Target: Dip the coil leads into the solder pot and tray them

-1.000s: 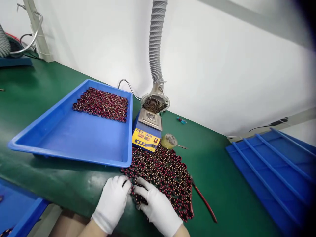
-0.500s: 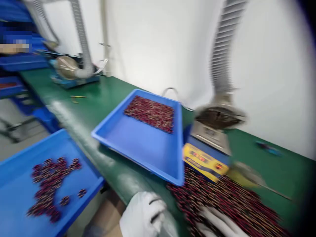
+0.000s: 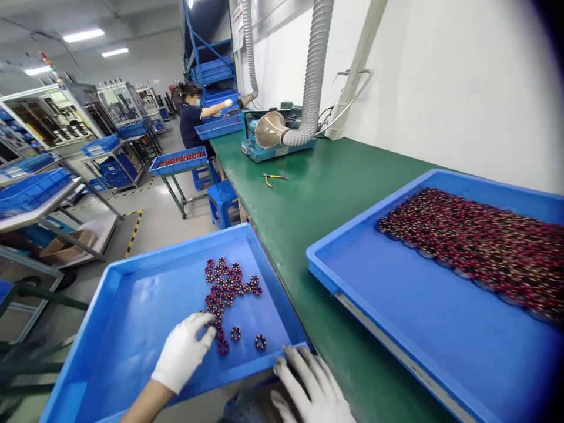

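A blue tray [image 3: 150,317] at the lower left holds a loose cluster of small red-and-black wound rings [image 3: 224,288]. My left hand [image 3: 185,346], in a white glove, reaches over this tray, its fingertips at the cluster's lower left edge; whether a ring is between them is hidden. My right hand [image 3: 308,382], gloved with darkened fingertips, spreads its fingers near the tray's lower right corner and holds nothing. On the green bench at the right, a second blue tray [image 3: 374,294] bears a dense bed of the same rings [image 3: 484,241].
Pliers [image 3: 274,177] lie on the green bench [image 3: 308,211]. Behind them stands a teal machine [image 3: 264,153] with a grey extraction hose [image 3: 318,64]. A blue stool [image 3: 222,200] stands beside the bench, and a person [image 3: 190,120] works at its far end.
The view has swung left, and the scale has left the picture. My left hand has moved into the left tray; my right hand has left the wound pieces on the bench.
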Tool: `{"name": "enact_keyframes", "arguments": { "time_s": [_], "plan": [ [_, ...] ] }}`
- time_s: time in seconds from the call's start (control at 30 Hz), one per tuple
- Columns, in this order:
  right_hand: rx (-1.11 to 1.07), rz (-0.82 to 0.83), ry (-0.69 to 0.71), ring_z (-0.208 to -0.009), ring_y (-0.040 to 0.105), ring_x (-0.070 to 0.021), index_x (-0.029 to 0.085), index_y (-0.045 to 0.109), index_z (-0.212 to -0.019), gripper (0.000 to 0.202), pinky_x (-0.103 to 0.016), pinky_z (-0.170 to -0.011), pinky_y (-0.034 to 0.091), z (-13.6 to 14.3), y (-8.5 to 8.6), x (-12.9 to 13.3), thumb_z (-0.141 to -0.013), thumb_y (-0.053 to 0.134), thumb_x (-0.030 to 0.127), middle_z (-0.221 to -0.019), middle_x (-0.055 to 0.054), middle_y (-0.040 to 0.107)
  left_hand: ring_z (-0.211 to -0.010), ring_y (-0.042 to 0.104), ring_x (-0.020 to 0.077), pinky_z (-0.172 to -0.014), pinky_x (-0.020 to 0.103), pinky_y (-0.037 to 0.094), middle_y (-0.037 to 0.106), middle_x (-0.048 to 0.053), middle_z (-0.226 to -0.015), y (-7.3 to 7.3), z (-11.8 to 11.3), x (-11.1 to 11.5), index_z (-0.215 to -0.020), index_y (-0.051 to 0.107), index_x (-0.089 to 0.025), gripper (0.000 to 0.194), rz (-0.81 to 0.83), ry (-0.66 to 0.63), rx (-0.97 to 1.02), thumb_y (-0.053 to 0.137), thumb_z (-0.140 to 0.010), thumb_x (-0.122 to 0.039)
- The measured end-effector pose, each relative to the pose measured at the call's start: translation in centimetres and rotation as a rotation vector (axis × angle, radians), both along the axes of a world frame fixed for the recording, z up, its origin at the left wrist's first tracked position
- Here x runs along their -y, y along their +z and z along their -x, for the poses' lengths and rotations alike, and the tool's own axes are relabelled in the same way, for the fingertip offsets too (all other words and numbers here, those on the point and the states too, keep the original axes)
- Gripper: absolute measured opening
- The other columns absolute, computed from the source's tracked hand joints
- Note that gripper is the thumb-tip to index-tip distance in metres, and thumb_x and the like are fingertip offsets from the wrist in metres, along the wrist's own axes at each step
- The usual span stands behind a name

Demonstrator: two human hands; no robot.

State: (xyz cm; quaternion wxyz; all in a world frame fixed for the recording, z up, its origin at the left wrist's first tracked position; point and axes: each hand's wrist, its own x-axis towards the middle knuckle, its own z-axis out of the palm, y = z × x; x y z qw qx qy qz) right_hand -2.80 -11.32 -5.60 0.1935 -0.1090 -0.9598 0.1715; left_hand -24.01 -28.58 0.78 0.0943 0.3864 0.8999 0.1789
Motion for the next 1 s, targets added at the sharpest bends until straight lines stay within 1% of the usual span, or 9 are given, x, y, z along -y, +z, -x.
{"name": "enact_keyframes", "arguments": {
  "time_s": [0.1, 0.2, 0.33, 0.4, 0.47, 0.67, 0.77, 0.9, 1.0],
  "plan": [
    [0.139, -0.003, 0.005, -0.113, 0.052, -0.0337, 0.024, 0.054, -0.123, 0.044, -0.053, -0.094, 0.041, 3.0, 0.3, 1.1, -0.081, 0.055, 0.036, -0.125, -0.009, 0.056, -0.098, 0.061, 0.0280, -0.085, 0.046, 0.048, 0.060, 0.013, -0.116, -0.8, 1.5, 2.3, -0.114, 0.055, -0.016, 0.034, 0.165, 0.096, -0.042, 0.048, -0.081, -0.020],
    [0.171, 0.015, -0.003, -0.106, 0.055, -0.0313, 0.026, 0.055, -0.121, 0.042, -0.053, -0.097, 0.033, 3.8, -0.5, 1.3, -0.079, 0.055, 0.028, -0.117, -0.006, 0.062, -0.104, 0.058, 0.0289, -0.089, 0.045, 0.046, 0.052, 0.017, -0.125, -1.5, 1.7, 3.1, -0.119, 0.051, -0.014, 0.041, 0.259, 0.098, -0.075, 0.050, -0.079, -0.020],
    [-0.016, -0.023, -0.040, -0.099, 0.057, -0.0278, 0.026, 0.055, -0.117, 0.041, -0.048, -0.097, 0.028, 3.7, -1.9, 1.4, -0.076, 0.057, 0.024, -0.109, -0.004, 0.065, -0.118, 0.047, 0.0271, -0.097, 0.042, 0.040, 0.042, 0.011, -0.137, -1.9, 1.8, 3.3, -0.120, 0.051, -0.025, 0.046, 0.310, -0.060, -0.094, 0.055, -0.075, -0.018],
    [-0.182, -0.022, -0.110, -0.093, 0.057, -0.0260, 0.026, 0.058, -0.111, 0.033, -0.046, -0.095, 0.029, 4.1, -2.1, 1.7, -0.079, 0.054, 0.028, -0.102, -0.003, 0.067, -0.121, 0.044, 0.0285, -0.098, 0.044, 0.039, 0.041, 0.009, -0.137, -2.1, 1.9, 3.5, -0.123, 0.049, -0.029, 0.055, 0.327, -0.152, -0.096, 0.057, -0.070, -0.014],
    [-0.312, -0.031, -0.179, -0.088, 0.057, -0.0251, 0.025, 0.060, -0.104, 0.026, -0.045, -0.092, 0.031, 4.6, -2.0, 2.0, -0.082, 0.048, 0.030, -0.095, -0.003, 0.069, -0.121, 0.044, 0.0290, -0.098, 0.045, 0.039, 0.043, 0.009, -0.136, -2.4, 2.1, 3.8, -0.125, 0.046, -0.029, 0.060, 0.338, -0.212, -0.102, 0.055, -0.069, -0.009],
    [-0.359, -0.143, -0.165, -0.085, 0.057, -0.0229, 0.022, 0.062, -0.099, 0.029, -0.043, -0.088, 0.033, 5.2, -1.3, 1.9, -0.080, 0.041, 0.017, -0.089, -0.003, 0.069, -0.124, 0.040, 0.0271, -0.100, 0.043, 0.038, 0.040, 0.010, -0.138, -3.5, 2.7, 4.8, -0.116, 0.052, -0.025, 0.048, 0.336, -0.265, -0.143, 0.048, -0.073, -0.005],
    [-0.338, -0.122, -0.166, -0.087, 0.056, -0.0234, 0.022, 0.061, -0.101, 0.029, -0.044, -0.089, 0.032, 4.8, -1.3, 1.7, -0.079, 0.042, 0.018, -0.092, -0.003, 0.069, -0.124, 0.041, 0.0277, -0.100, 0.044, 0.039, 0.038, 0.014, -0.138, -3.8, 2.9, 5.0, -0.118, 0.050, -0.022, 0.043, 0.330, -0.236, -0.160, 0.045, -0.078, -0.006],
    [-0.242, -0.138, -0.108, -0.091, 0.056, -0.0231, 0.023, 0.058, -0.107, 0.033, -0.043, -0.091, 0.031, 4.5, -1.5, 1.6, -0.077, 0.047, 0.017, -0.099, -0.002, 0.068, -0.122, 0.044, 0.0245, -0.099, 0.041, 0.040, 0.041, 0.012, -0.137, -4.1, 3.0, 4.8, -0.119, 0.049, -0.022, 0.039, 0.329, -0.228, -0.157, 0.043, -0.082, -0.011],
    [-0.275, -0.096, -0.155, -0.092, 0.055, -0.0239, 0.023, 0.059, -0.106, 0.030, -0.044, -0.093, 0.031, 4.4, -1.6, 1.6, -0.078, 0.047, 0.019, -0.098, -0.002, 0.068, -0.120, 0.046, 0.0233, -0.099, 0.040, 0.041, 0.044, 0.011, -0.135, -4.2, 2.9, 4.3, -0.121, 0.048, -0.020, 0.039, 0.339, -0.230, -0.149, 0.043, -0.083, -0.013]
  ]
}}
